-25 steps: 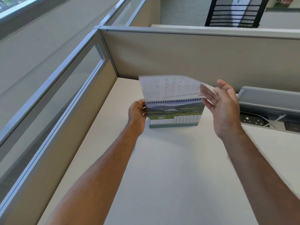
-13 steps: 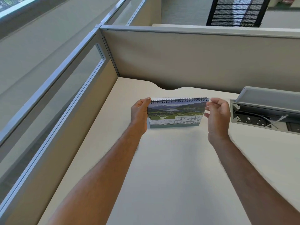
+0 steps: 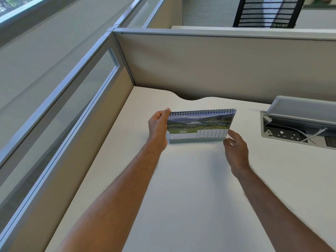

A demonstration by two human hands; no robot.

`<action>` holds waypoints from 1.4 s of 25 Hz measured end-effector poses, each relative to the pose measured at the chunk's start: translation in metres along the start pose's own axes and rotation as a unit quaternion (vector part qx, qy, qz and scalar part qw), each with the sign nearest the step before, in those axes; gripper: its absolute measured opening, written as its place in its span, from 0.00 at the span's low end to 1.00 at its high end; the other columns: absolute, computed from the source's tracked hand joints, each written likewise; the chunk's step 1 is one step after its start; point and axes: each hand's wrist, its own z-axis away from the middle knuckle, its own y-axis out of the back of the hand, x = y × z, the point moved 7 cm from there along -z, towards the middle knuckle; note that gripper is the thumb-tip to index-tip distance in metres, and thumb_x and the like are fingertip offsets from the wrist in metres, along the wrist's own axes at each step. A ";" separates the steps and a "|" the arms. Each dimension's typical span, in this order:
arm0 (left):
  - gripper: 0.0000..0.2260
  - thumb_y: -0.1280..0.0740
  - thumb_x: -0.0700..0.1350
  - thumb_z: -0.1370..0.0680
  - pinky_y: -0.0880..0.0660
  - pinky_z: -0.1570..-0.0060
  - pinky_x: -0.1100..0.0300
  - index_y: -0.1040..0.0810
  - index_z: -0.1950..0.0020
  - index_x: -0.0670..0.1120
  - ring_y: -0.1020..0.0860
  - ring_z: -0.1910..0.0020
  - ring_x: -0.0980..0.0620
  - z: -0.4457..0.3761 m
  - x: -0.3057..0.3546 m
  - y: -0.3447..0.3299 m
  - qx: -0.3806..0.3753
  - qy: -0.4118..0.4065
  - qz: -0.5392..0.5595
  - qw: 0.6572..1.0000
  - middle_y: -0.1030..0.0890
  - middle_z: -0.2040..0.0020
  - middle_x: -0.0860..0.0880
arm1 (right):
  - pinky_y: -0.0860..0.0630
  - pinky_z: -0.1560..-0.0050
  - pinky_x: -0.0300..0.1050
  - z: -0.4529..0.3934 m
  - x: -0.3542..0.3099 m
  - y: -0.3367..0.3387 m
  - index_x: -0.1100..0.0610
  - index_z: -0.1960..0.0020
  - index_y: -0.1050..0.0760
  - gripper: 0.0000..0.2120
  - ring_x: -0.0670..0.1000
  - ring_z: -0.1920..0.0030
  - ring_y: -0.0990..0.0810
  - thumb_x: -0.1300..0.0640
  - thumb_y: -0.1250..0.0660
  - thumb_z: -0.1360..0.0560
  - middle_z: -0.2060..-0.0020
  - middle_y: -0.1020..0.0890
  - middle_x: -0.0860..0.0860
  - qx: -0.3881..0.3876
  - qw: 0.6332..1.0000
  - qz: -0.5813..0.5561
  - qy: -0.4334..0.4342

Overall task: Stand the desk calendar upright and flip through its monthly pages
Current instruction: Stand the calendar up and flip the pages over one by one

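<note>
The desk calendar [image 3: 200, 126] stands upright on the white desk [image 3: 190, 188], spiral binding on top. Its front page shows a mountain landscape and a green band reading MAY. My left hand [image 3: 158, 128] grips the calendar's left edge, thumb at the top left corner by the spiral. My right hand [image 3: 235, 148] is at the lower right corner of the front page, fingers curled and touching the page's edge; I cannot tell if they pinch it.
Beige cubicle partitions [image 3: 218, 66] close the desk at the back and left. An open grey cable box [image 3: 298, 122] with sockets and a white cable is set into the desk at the right. A black mesh chair back [image 3: 267, 11] shows beyond the partition.
The page that was in the air has gone over the back; MAY stays in front. My right hand dropped from the top right corner to the lower right corner. My left hand has stayed put.
</note>
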 end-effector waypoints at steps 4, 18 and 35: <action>0.11 0.36 0.51 0.16 0.21 0.61 0.63 0.20 0.52 0.47 0.19 0.57 0.52 0.002 0.000 0.001 0.000 -0.002 -0.007 1.000 0.17 0.55 0.47 | 0.26 0.48 0.41 -0.003 -0.004 0.007 0.56 0.34 0.24 0.15 0.54 0.39 0.19 0.58 0.29 0.20 0.39 0.18 0.51 0.030 0.999 0.010 0.024; 0.10 0.36 0.50 0.16 0.20 0.63 0.66 0.18 0.51 0.48 0.18 0.57 0.51 0.005 0.007 0.001 -0.023 -0.017 0.004 1.000 0.16 0.54 0.47 | 0.22 0.52 0.46 0.011 -0.015 0.031 0.51 0.55 0.19 0.06 0.53 0.51 0.15 0.51 0.23 0.25 0.53 0.12 0.50 0.076 0.994 0.056 0.060; 0.15 0.46 0.38 0.21 0.22 0.50 0.52 0.19 0.57 0.43 0.20 0.53 0.46 0.009 0.001 0.006 -0.036 0.043 0.078 0.995 0.16 0.57 0.45 | 0.21 0.43 0.46 0.024 -0.125 0.039 0.47 0.50 0.23 0.06 0.52 0.46 0.16 0.59 0.33 0.20 0.53 0.15 0.48 -0.038 0.948 -0.317 0.009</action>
